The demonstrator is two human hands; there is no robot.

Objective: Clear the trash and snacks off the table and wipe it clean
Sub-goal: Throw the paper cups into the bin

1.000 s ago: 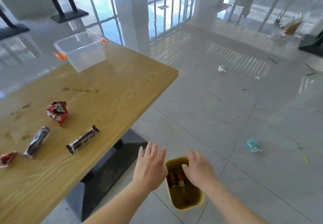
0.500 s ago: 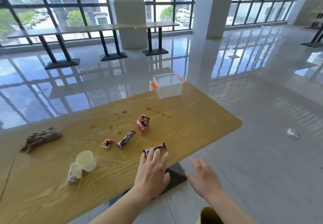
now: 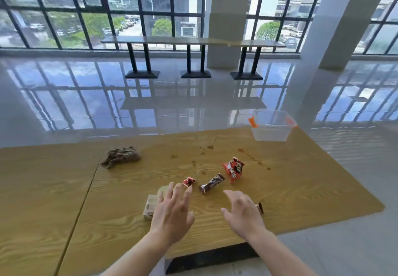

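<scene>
The wooden table [image 3: 301, 189] carries a red snack bag [image 3: 233, 169], a dark bar wrapper [image 3: 211, 184], a small red wrapper [image 3: 188, 181], a paper cup [image 3: 163, 191], a flat pale packet [image 3: 149, 208] and a crumpled brown cloth [image 3: 121, 156]. My left hand [image 3: 174, 212] hovers open over the cup and packet, partly hiding both. My right hand [image 3: 243, 213] is open too, covering most of another dark bar wrapper [image 3: 260, 208] near the front edge. Brown stains [image 3: 206, 148] dot the tabletop.
A clear plastic box [image 3: 272, 128] with orange clips stands at the table's far right corner. A seam [image 3: 86, 191] splits the tabletop on the left. Long tables [image 3: 193, 43] and two pillars [image 3: 336, 21] stand beyond on the glossy floor.
The view has swung from the yellow bin on the floor up to the table. Both hands have risen from the bin and now hover over the wrappers.
</scene>
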